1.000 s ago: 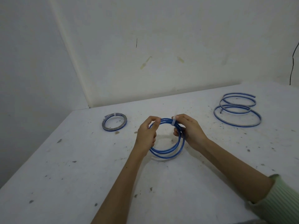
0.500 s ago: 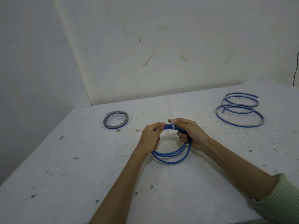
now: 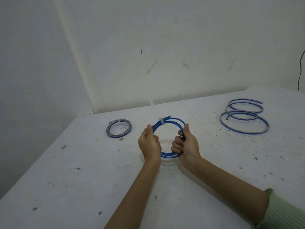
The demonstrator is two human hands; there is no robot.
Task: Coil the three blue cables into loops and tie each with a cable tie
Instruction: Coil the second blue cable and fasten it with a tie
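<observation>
No container stands on the bench (image 3: 82, 187); the things lie straight on its white, speckled top. The coil in hand (image 3: 171, 138) is a blue cable wound into a few round turns and held up a little above the bench at its middle. A white cable tie (image 3: 160, 122) wraps the turns at the coil's far-left edge, and its pale tail sticks up and away toward the wall, blurred and hard to follow against the white. Two cable ends poke out just right of the tie. The left hand (image 3: 149, 144) has its grip closed on the left side of the coil, thumb on top of the strands, fingers curled under. The right hand (image 3: 186, 144) grips the right side with fingers wrapped round the turns, thumb pointing up. Both hands hide the parts of the coil that pass through them. To the far left lies a small tied coil (image 3: 118, 130), blue with a grey sheen, flat on the bench, a white tie at its far edge. To the far right lies a loose cable (image 3: 244, 119), blue, in wide untied loops. A pale green sleeve (image 3: 287, 212) is cut off at the near right corner
</observation>
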